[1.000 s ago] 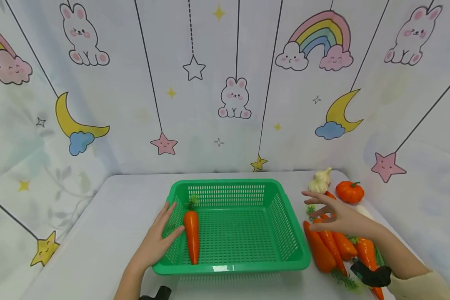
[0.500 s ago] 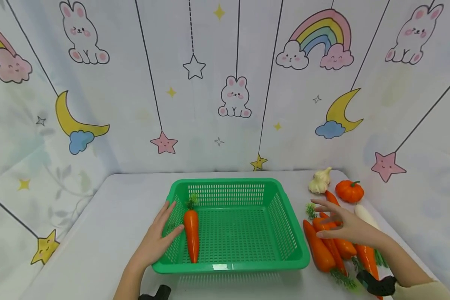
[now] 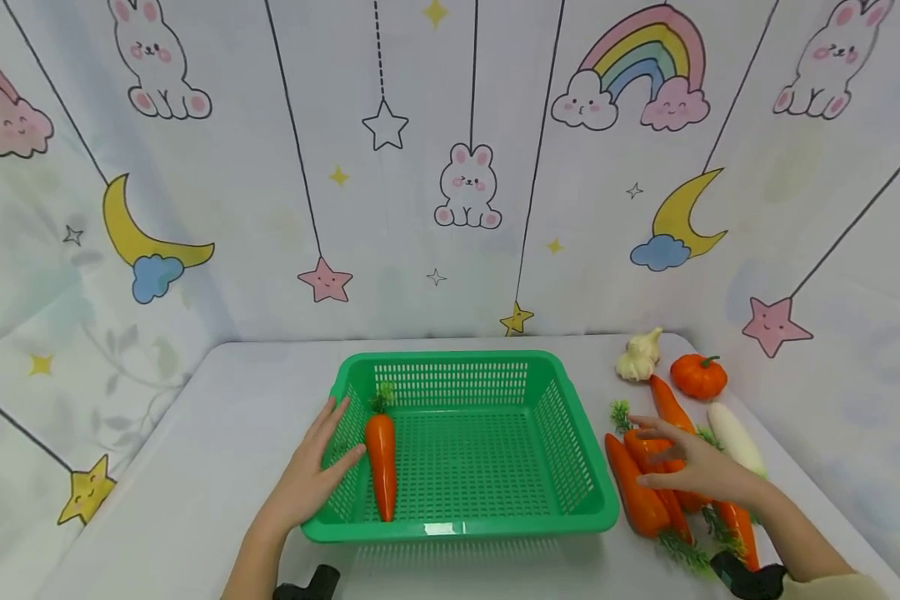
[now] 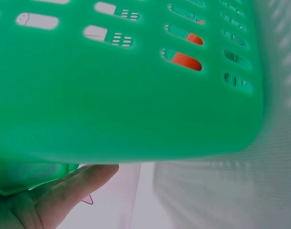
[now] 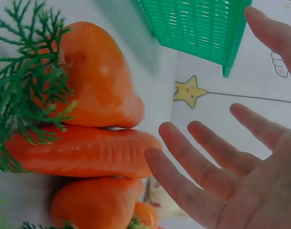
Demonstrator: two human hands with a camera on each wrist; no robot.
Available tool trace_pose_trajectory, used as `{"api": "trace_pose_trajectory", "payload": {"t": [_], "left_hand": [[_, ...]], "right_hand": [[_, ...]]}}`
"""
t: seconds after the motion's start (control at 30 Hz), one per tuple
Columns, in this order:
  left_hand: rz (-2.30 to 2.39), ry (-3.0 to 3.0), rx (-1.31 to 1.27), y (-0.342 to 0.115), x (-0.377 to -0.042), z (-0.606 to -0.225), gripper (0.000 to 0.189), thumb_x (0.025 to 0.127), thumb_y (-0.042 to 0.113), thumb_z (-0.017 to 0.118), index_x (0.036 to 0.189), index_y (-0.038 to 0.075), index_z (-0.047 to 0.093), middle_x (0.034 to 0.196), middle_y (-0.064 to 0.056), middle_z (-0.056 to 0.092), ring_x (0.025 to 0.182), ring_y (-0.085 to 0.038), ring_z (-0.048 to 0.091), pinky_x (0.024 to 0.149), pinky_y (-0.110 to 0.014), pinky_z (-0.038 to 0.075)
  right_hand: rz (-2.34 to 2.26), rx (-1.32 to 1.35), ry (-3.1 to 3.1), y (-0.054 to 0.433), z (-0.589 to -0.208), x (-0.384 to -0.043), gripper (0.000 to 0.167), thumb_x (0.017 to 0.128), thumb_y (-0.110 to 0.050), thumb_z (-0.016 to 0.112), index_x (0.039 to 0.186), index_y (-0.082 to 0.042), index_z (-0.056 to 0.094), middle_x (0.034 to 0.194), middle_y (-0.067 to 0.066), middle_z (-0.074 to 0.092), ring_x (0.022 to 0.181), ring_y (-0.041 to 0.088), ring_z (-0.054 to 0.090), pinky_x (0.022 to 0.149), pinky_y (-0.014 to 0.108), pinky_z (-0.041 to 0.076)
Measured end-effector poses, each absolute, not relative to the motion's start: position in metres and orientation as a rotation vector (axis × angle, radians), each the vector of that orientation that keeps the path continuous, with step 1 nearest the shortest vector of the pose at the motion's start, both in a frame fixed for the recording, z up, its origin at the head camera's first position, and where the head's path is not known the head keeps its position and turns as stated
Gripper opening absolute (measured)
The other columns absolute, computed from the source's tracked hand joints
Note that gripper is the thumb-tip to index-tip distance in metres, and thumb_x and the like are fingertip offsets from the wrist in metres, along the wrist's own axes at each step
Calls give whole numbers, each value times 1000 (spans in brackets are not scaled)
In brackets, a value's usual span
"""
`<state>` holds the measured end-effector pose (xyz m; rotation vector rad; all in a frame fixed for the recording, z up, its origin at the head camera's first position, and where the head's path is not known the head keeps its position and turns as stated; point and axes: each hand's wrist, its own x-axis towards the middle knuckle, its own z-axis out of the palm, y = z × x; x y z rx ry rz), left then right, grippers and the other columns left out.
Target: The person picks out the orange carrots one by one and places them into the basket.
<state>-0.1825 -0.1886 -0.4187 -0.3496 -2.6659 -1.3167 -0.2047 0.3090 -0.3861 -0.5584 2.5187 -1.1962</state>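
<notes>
My left hand (image 3: 303,479) rests on the left rim of a green plastic basket (image 3: 461,527), its fingers and thumb spread. A single orange carrot (image 3: 382,467) with a green top lies inside along the basket's left side. My right hand (image 3: 693,467) is above a group of carrots on the right, fingers spread and holding nothing. Below it are a thick carrot (image 3: 636,492) and several others, partly hidden by the hand. In the right wrist view, the right hand (image 5: 231,183) is beside a ridged carrot (image 5: 88,150), with a gap visible between thumb and fingers.
Behind the carrots are a garlic bulb (image 3: 639,357) and a small orange pumpkin (image 3: 698,377). A white radish-like vegetable (image 3: 735,437) lies at the right edge of the white table (image 3: 217,442). A patterned cloth (image 3: 390,208) hangs behind.
My right hand has moved lower and slightly right over the carrots, uncovering the white vegetable and the orange one behind it. The left hand stays on the basket. The head view has tilted slightly.
</notes>
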Motion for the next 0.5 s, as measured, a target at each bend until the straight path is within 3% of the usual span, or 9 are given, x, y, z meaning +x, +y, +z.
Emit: {"api": "trace_pose_trajectory", "payload": {"t": [0.5], "left_hand": [[-1325, -2665, -350, -189, -183, -419, 67, 92, 36, 53, 147, 14, 21, 151, -17, 9, 134, -43, 13, 94, -70, 19]], "right_hand": [[-1206, -505, 2428, 310, -403, -200, 75, 84, -13, 65, 141, 4, 19, 131, 40, 27, 105, 49, 46, 74, 46, 51]]}}
